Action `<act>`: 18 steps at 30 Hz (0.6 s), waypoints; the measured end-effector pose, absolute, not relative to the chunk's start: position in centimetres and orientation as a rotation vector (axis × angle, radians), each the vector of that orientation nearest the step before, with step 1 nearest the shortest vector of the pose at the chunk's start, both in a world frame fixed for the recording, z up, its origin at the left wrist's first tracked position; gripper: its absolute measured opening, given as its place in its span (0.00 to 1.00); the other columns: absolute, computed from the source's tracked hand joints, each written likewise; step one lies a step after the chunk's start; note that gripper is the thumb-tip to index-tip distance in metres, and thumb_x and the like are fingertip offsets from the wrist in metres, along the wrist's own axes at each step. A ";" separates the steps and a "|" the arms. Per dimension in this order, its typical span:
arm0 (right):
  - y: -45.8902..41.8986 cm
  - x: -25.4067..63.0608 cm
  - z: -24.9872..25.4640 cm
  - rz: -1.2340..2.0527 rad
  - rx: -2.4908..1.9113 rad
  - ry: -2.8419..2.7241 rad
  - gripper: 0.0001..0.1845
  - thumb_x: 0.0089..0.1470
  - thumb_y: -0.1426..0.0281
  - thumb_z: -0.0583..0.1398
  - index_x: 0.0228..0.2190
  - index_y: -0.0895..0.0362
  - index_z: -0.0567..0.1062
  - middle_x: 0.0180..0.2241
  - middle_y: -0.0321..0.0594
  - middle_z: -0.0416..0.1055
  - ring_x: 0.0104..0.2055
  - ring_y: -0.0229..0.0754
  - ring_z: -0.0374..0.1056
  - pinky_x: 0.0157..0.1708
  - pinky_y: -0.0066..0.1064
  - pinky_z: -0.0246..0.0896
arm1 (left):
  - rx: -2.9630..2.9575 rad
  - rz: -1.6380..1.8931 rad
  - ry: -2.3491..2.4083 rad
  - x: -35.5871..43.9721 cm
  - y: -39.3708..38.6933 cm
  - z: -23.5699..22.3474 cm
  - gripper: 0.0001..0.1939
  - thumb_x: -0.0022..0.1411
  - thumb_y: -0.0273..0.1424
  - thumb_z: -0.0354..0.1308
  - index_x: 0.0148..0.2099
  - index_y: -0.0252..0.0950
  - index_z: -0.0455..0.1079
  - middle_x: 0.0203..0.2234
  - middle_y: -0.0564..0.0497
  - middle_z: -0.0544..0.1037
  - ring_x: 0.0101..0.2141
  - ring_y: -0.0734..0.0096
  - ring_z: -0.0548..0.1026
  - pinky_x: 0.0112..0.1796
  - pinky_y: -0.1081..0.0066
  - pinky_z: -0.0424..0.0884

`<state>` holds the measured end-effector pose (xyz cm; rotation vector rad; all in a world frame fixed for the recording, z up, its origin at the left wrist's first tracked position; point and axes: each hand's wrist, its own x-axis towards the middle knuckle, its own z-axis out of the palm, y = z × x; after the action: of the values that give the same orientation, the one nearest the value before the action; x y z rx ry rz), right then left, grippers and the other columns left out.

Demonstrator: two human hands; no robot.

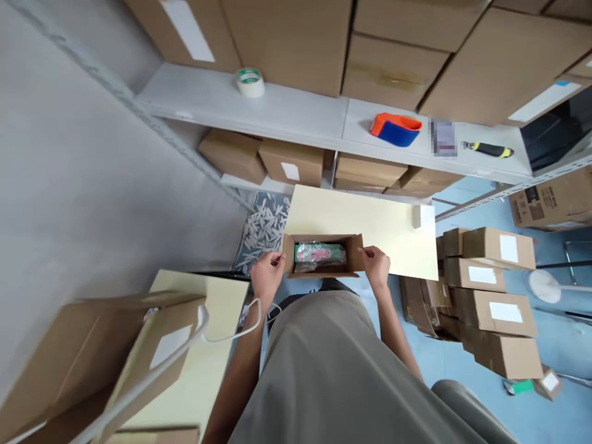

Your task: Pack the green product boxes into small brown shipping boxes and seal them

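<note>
A small open cardboard box [354, 254] stands at the near edge of the pale yellow tabletop [351, 213], its flaps spread. Inside lies a green and pink item [319, 253] in clear, crinkled plastic; its kind I cannot make out. At the box's left end, my left hand [268, 274] pinches the side flap between thumb and fingers. My right hand [375, 266] is closed on the flap at the right end in the same way. A white cable [243, 333] passes across my left wrist.
Ahead, a metal shelf [296, 114] bears large cartons, a tape roll [250, 82], an orange-and-blue band [396, 129] and a yellow-black handled tool [489, 149]. Stacked boxes [504, 308] stand on the floor at right. A large open carton [78, 351] is at lower left.
</note>
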<state>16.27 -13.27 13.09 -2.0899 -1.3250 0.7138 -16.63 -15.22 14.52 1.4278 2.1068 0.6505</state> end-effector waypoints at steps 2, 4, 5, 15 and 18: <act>-11.9 18.7 12.7 0.710 -2.115 -1.307 0.26 0.63 0.45 0.61 0.31 0.53 0.82 0.34 0.49 0.85 0.36 0.53 0.79 0.41 0.39 0.68 | 1.477 0.619 2.089 -14.2 -12.2 14.1 0.11 0.69 0.40 0.61 0.40 0.42 0.81 0.39 0.46 0.89 0.41 0.55 0.86 0.45 0.64 0.75; -10.6 21.0 12.4 0.702 -2.136 -1.291 0.25 0.64 0.46 0.61 0.32 0.54 0.82 0.35 0.49 0.85 0.36 0.52 0.79 0.42 0.39 0.68 | 1.526 0.594 2.063 -11.8 -9.6 13.6 0.11 0.69 0.40 0.61 0.40 0.42 0.81 0.40 0.46 0.89 0.41 0.56 0.86 0.45 0.65 0.75; -10.0 22.0 12.1 0.696 -2.146 -1.280 0.25 0.64 0.47 0.61 0.32 0.54 0.82 0.35 0.49 0.85 0.36 0.52 0.78 0.42 0.39 0.68 | 1.544 0.583 2.051 -10.6 -8.5 13.3 0.10 0.69 0.39 0.61 0.40 0.41 0.81 0.40 0.46 0.89 0.41 0.56 0.86 0.45 0.65 0.75; -6.5 28.5 9.1 0.702 -2.234 -1.248 0.22 0.66 0.50 0.61 0.37 0.55 0.82 0.38 0.50 0.85 0.37 0.52 0.78 0.43 0.39 0.66 | 1.570 0.563 2.095 -5.6 -4.1 10.3 0.08 0.70 0.38 0.62 0.42 0.41 0.79 0.39 0.46 0.88 0.39 0.56 0.86 0.44 0.63 0.76; -5.3 28.2 8.7 0.677 -2.224 -1.271 0.21 0.65 0.52 0.63 0.45 0.57 0.82 0.44 0.50 0.85 0.38 0.51 0.78 0.44 0.40 0.67 | 1.568 0.626 2.063 -5.8 -3.9 9.9 0.10 0.69 0.37 0.63 0.49 0.39 0.78 0.43 0.45 0.87 0.37 0.59 0.85 0.44 0.64 0.77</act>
<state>28.19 -5.28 8.73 -2.2238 -1.2708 0.6771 -5.85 -3.92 9.87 1.5679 2.0633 0.6258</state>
